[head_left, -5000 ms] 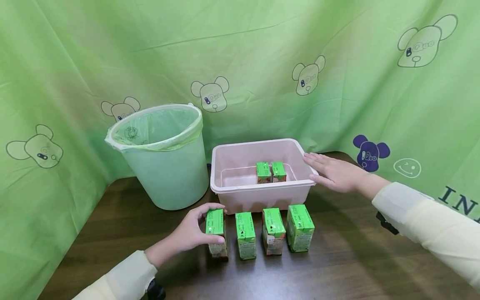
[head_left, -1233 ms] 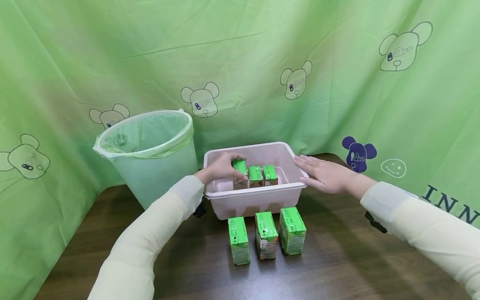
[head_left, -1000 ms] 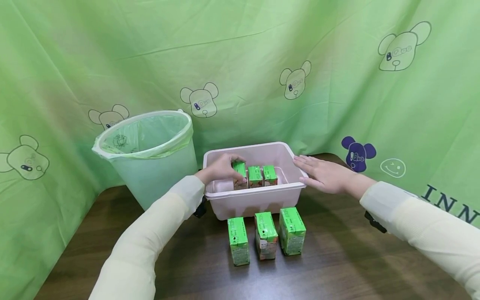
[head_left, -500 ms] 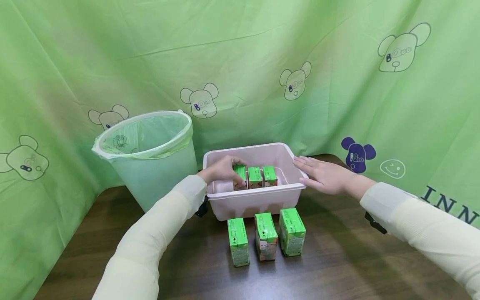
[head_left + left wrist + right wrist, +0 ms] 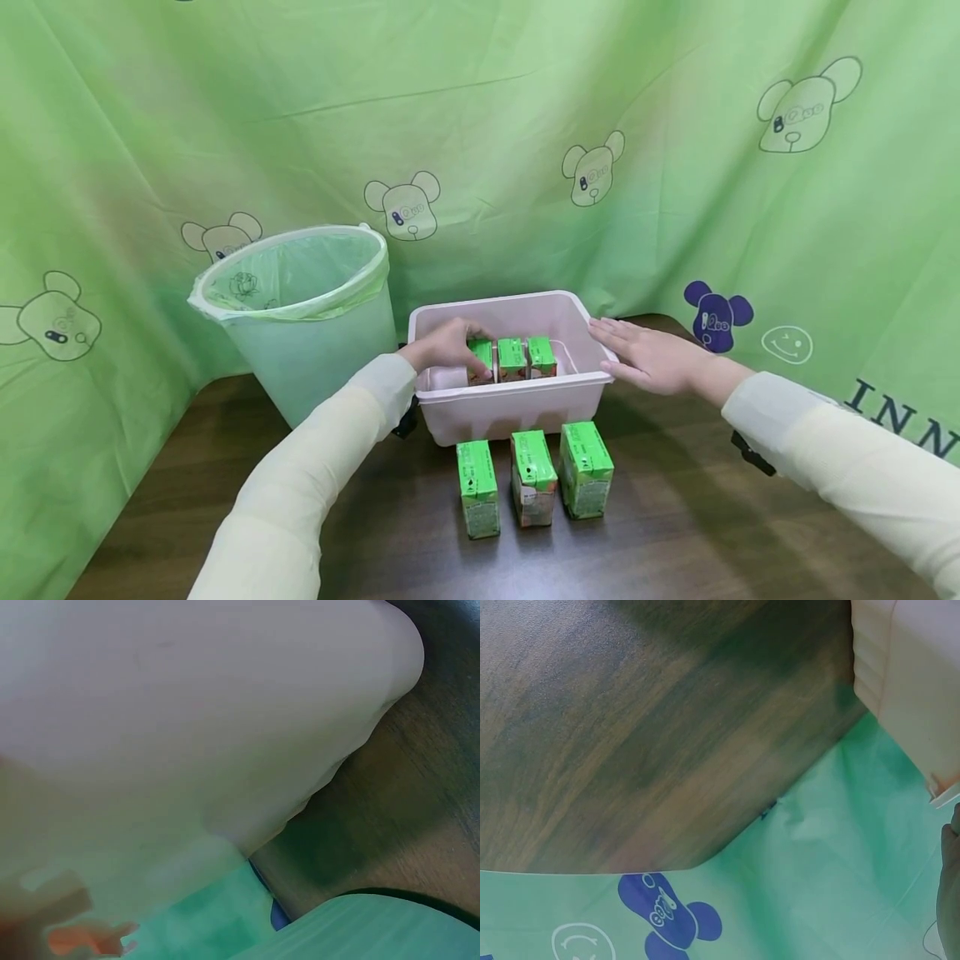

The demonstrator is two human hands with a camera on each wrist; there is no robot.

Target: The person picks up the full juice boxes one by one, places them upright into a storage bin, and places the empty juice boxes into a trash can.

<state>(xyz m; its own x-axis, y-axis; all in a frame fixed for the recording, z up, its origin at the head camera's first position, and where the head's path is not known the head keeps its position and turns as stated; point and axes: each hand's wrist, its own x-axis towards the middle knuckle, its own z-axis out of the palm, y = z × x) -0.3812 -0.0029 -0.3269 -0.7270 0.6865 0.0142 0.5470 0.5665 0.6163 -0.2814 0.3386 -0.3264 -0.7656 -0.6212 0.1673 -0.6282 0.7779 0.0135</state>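
green-topped carton point(image 5: 483, 358), boxy and upright, sits in the grip of the left hand point(image 5: 448, 343), its thumb bent round the near side and its fingers round the far side; the carton stands at the left end of a row of three inside a pale pink tub point(image 5: 517, 417), its base hidden behind the front wall. of the two hands, the right hand point(image 5: 652, 358) holds nothing: its fingers lie straight, with the tips against the tub's right rim. beside the held carton come a middle carton point(image 5: 512, 360) and an end carton point(image 5: 542, 358), both upright. just in front of the tub, on the dark wood-grained worktop point(image 5: 675, 525), three more cartons point(image 5: 533, 479) stand apart in a row. cream sleeves point(image 5: 847, 475) cover both arms, with a black device point(image 5: 752, 454) under each cuff. left of the tub stands a light green bin point(image 5: 330, 367), lined with a thin bag point(image 5: 307, 267) folded over its rim. behind everything hangs a green curtain point(image 5: 495, 100) printed with mouse-eared heads, a winking smiley and large dark letters.
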